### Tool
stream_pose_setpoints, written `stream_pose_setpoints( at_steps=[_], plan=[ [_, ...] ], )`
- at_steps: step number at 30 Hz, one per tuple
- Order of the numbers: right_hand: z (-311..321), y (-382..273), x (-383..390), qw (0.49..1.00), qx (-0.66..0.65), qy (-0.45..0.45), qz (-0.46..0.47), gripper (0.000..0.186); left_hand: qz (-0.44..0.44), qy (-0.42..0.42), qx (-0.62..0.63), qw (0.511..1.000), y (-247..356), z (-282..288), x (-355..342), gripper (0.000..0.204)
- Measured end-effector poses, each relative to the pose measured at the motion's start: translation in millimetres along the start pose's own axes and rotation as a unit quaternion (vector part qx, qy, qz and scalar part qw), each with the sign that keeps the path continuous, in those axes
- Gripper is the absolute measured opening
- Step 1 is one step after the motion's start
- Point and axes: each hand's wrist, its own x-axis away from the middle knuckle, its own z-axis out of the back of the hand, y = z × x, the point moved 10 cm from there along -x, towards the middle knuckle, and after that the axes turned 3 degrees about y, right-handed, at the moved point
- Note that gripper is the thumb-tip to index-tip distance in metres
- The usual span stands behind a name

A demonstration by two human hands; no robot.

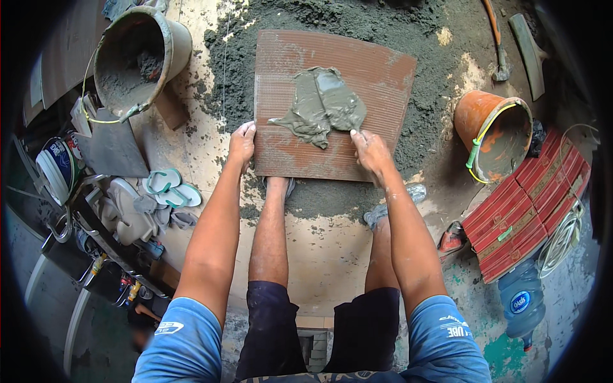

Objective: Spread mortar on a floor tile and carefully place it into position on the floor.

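Gripped brown tile at left edge with left hand, apparently for steadiness, textured face upward over dark mortar; curled right hand beside grey paste, could not tell around what.

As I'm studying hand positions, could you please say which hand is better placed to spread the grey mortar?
Probably the right hand, at the lower right edge of the grey mortar; the left hand is apart from it, at the brown tile's left edge.
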Motion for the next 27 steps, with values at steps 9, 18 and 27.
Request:
stream_pose_setpoints(
  at_steps=[9, 18, 27],
  plan=[
    [35, -22, 29, 0.993, 0.084, 0.071, 0.036, 0.047, 0.008, 0.014, 0.099, 0.995, -4, -6, 19, 0.032],
    [13, 40, 4, 0.973, -0.201, -0.007, -0.109, 0.044, 0.024, 0.017, 0.125, 0.992, -13, -1, 16, 0.034],
    [-34, 55, 49, 0.913, -0.352, -0.144, -0.144, 0.042, 0.027, 0.016, 0.087, 0.996, -9, -6, 18, 0.036]
  ],
)
